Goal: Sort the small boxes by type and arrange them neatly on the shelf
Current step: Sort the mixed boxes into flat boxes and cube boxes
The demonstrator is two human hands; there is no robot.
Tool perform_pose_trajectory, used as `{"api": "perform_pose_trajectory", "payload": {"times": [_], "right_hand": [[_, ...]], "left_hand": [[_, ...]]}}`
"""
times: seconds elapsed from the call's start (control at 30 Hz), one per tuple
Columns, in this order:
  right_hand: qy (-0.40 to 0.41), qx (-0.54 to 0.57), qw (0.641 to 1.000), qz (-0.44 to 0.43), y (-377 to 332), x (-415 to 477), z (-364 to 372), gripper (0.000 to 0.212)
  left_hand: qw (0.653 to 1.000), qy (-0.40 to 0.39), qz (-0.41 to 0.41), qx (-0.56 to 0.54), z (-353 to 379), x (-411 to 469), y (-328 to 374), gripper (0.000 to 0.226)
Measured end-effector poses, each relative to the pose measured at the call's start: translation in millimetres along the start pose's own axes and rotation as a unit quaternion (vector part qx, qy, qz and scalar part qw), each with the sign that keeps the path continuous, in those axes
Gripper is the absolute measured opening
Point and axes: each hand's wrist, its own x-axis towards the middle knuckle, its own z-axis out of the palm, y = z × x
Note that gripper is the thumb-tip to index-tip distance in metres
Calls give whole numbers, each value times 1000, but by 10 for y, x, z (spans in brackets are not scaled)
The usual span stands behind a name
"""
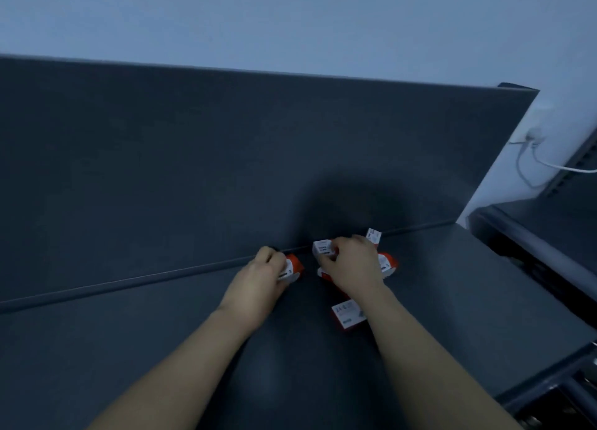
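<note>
Dark grey shelf [161, 349] runs out in front of me, with a tall back panel [226, 155] of the same grey rising at the far side and a pale wall [290, 16] above it. My left hand [263, 276] is closed around one red and white box [292, 269], held right against the seam where shelf meets panel. My right hand [350, 263] covers a small cluster of boxes; its fingers pinch a white-topped box [323, 248], with another box [387, 265] just right of it and one [374, 235] leaning at the panel. A loose box [347, 313] lies nearer me, beside my right forearm.

I judge I am mid-sort, gathering like boxes into a row along the back. Next, each box needs squaring against the panel, touching its neighbour. Left of my hands the shelf is bare and roomy; to the right it ends at an edge, so I should build leftward.
</note>
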Motion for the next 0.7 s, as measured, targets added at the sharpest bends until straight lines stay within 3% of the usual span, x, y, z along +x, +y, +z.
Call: {"api": "perform_pose_trajectory", "payload": {"times": [0.23, 0.53, 0.7], "right_hand": [[-26, -27, 999, -17, -137, 57, 49, 29], [-80, 204, 973, -77, -946, -419, -84, 30], [-122, 279, 943, -137, -1656, -776, -18, 32]], "left_hand": [[989, 25, -110, -92, -195, -364, -144, 26], [969, 115, -187, -109, -732, -1153, -426, 27], [957, 157, -231, -75, -1153, -1739, -661, 45]]}}
